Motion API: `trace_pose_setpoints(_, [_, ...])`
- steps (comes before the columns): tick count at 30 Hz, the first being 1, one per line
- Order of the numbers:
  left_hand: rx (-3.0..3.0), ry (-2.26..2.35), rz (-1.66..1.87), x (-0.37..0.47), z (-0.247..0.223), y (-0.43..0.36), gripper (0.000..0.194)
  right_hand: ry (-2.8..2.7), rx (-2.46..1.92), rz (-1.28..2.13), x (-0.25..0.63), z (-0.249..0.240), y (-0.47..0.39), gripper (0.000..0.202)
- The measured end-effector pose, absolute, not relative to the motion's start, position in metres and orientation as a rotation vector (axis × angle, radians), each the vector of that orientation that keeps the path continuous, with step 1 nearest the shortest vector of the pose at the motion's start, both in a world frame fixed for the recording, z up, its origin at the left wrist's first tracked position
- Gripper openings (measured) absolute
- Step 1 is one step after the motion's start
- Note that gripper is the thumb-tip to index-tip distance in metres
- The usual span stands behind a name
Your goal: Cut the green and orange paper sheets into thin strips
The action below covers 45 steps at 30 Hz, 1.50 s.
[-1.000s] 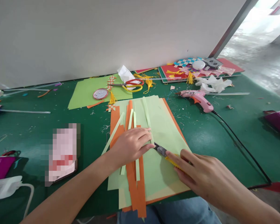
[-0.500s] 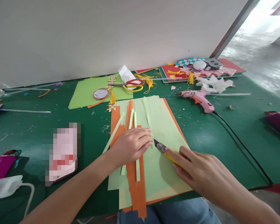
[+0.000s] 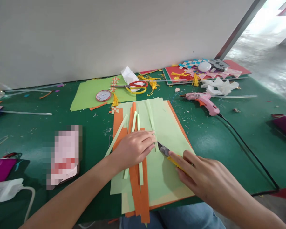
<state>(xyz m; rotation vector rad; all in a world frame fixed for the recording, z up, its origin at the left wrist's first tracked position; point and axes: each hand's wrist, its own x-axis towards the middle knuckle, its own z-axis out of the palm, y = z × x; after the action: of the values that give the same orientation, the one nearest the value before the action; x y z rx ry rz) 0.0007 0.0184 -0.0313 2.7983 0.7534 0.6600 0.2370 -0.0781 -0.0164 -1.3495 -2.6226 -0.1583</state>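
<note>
My right hand (image 3: 200, 175) is closed around a yellow utility knife (image 3: 175, 160). The dark blade points up and left, its tip beside a narrow light-green paper strip (image 3: 151, 116). My left hand (image 3: 137, 146) lies flat with its fingers together, pressing down on the papers, and its fingertips touch that strip. Beneath are a stack of light-green paper sheets (image 3: 173, 133) and orange paper strips (image 3: 144, 197). More thin green strips (image 3: 116, 135) lie under and around the left hand. Part of them is hidden by it.
Scissors (image 3: 135, 87) and a round tin lid (image 3: 103, 95) rest on a green sheet (image 3: 82, 95) at the back. A pink glue gun (image 3: 202, 101) with a black cord lies right. Left are a blurred-out phone (image 3: 64, 156) and a white plug (image 3: 6, 190).
Almost nothing differs. The knife and my right hand have shifted very slightly, and my left hand stays in place on the papers.
</note>
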Motion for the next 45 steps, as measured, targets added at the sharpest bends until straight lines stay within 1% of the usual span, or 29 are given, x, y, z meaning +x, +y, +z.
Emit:
trace_pose_setpoints(4, [2.774,0.751,0.678,0.0002,-0.0323,0.0187,0.020,-2.615,-1.342,-0.161,0.2365,-0.0175,-0.0788,0.036])
trace_pose_setpoints(18, [2.752,0.720,0.706,-0.0002,-0.0298,0.0193,0.018,-2.607,-1.380,-0.151,0.2350,-0.0189,-0.0804,0.036])
trace_pose_setpoints(45, [2.752,0.756,0.611,-0.0006,-0.0279,0.0194,0.017,-2.591,-1.451,-0.145,0.2331,-0.0166,-0.0744,0.037])
